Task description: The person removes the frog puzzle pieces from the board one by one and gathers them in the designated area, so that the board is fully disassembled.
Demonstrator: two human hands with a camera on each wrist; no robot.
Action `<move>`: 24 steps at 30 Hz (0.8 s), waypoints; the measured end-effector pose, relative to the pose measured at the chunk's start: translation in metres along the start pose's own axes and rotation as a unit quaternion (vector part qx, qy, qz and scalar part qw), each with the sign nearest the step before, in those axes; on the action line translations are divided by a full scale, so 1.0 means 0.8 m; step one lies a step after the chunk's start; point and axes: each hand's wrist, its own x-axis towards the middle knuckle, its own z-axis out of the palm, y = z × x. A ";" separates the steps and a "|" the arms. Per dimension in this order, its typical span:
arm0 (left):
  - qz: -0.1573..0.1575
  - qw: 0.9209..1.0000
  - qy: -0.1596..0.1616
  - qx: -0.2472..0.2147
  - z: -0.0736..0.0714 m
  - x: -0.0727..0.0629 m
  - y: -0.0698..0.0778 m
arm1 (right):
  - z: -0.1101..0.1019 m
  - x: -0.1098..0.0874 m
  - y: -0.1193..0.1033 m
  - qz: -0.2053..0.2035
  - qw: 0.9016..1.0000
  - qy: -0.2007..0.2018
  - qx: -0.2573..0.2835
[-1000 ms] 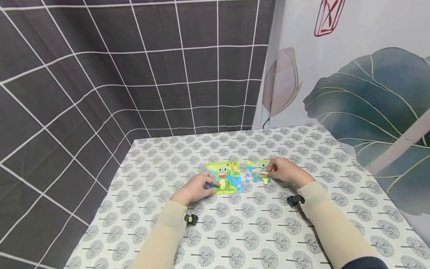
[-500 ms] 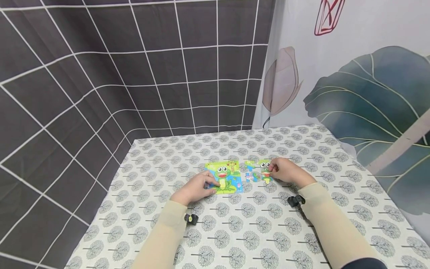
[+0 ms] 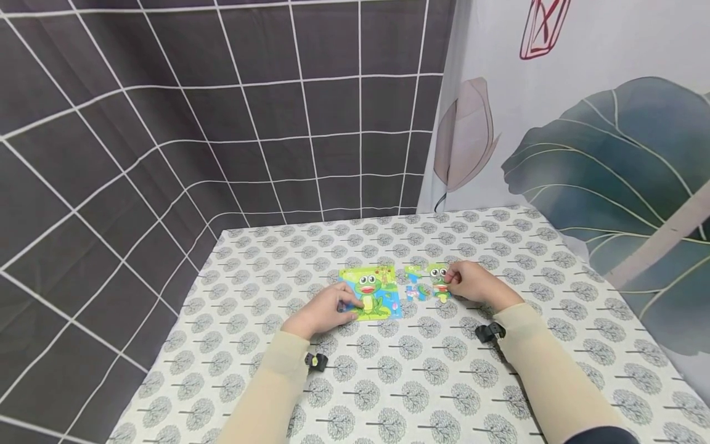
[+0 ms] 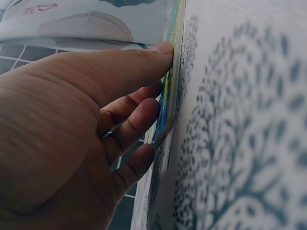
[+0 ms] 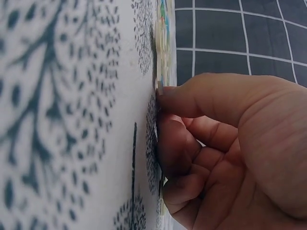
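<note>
A square frog picture board (image 3: 383,296) lies flat on the table, bright green and blue. My left hand (image 3: 327,307) rests on its left front part, thumb and fingertips touching the surface; in the left wrist view the thumb (image 4: 144,64) lies near its edge. To the right are jigsaw puzzle pieces with a matching frog. My right hand (image 3: 471,282) pinches at the right edge of a puzzle piece (image 3: 440,288) showing the frog's mouth. In the right wrist view the thumb (image 5: 192,96) meets the piece's edge, with fingers curled beneath; they partly hide it.
Other puzzle pieces (image 3: 417,292) lie left of the frog pieces, between them and the board. A tree-print cloth (image 3: 388,376) covers the table. A dark grid curtain (image 3: 333,111) hangs behind and to the left; a leaf-print curtain (image 3: 610,166) hangs on the right.
The frog-mouth piece and the piece below it have shifted slightly right, parting from the pieces on their left. My right hand moved slightly right with them; the left hand stayed still.
</note>
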 end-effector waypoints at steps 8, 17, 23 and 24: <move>-0.001 1.000 0.001 -0.004 0.000 0.001 0.001 | -0.002 -0.002 0.002 0.003 1.000 0.001 0.022; 0.010 1.000 0.003 -0.001 0.000 0.001 0.000 | 0.000 0.000 0.006 0.003 1.000 0.002 0.022; 0.007 1.000 0.002 0.008 0.000 0.000 0.000 | -0.001 0.000 0.004 0.004 1.000 0.000 0.022; 0.006 1.000 0.002 0.009 0.000 0.000 0.001 | -0.001 0.000 0.003 0.002 1.000 0.002 0.019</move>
